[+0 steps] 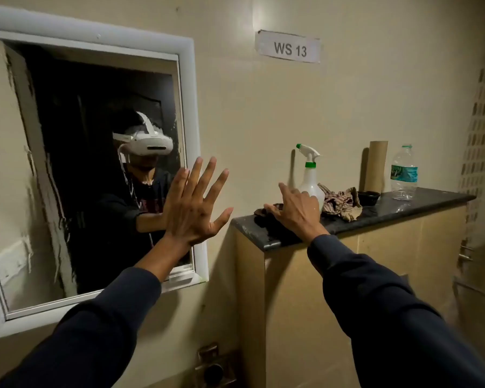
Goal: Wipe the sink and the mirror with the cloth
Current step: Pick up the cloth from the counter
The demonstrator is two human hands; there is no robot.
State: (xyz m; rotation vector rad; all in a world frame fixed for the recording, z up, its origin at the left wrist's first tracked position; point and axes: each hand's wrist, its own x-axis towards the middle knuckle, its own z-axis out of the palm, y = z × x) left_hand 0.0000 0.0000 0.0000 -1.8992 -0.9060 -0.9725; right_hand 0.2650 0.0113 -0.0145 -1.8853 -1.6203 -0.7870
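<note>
Left hand (192, 208) splayed flat, empty, at mirror (95, 163) edge. Right hand (297, 211) open, empty, on counter (403, 208); cloth (340, 203) just right of it, nearer that hand.

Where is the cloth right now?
The striped cloth lies crumpled on the dark countertop, right of the mirror, between the spray bottle and a small dark bowl.

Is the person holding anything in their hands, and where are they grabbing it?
Nothing is held. The left hand is spread open by the mirror. The right hand reaches over a dark cloth on the counter, fingers not closed on it.
</note>
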